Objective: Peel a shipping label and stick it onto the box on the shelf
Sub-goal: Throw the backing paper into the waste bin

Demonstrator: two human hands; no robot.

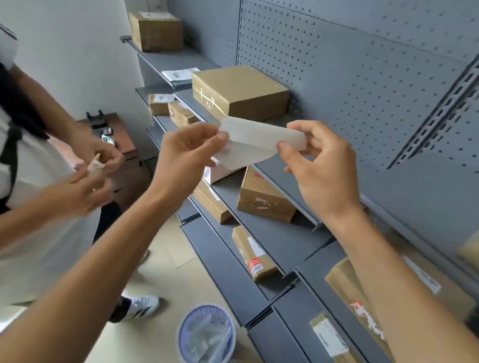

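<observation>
Whitish, half see-through paper, the shipping label [261, 142], is held up at chest height between both hands, just in front of the grey shelf [279, 238] unit. Left hand [189, 153] pinches the label's left end w/ thumb and forefinger; right hand [320, 162] pinches the right end the same way, other fingers curled loosely. One layer sags below the top strip, so label and backing look partly pulled apart (can't tell which layer is which). Straight behind it, on an upper shelf, sits a flat brown cardboard box [241, 92], sealed w/ shiny tape, some handwriting on its front edge; label is in the air, not touching it. More taped parcels lie on lower shelves, and a smaller box [156, 31] stands further back. A loose printed sheet [181, 73] lies on the shelf beside the big box. Down on the floor, a pale purple basket [205, 339] w/ a clear plastic liner and bits of film inside. At left stands a 2nd person [29, 167] in a white top, both hands working a small scrap of paper.
</observation>
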